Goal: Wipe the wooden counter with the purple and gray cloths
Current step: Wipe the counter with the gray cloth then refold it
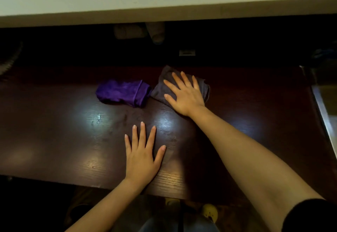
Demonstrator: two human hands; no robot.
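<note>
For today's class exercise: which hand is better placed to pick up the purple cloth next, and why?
The left hand. It lies flat and free on the wooden counter, while the right hand presses on the gray cloth beside the purple cloth.

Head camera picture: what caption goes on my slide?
Right hand presses crumpled gray cloth on dark wooden counter.

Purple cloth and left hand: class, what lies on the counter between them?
Head view: only bare wooden counter with faint smudges lies between the purple cloth and the left hand.
</note>
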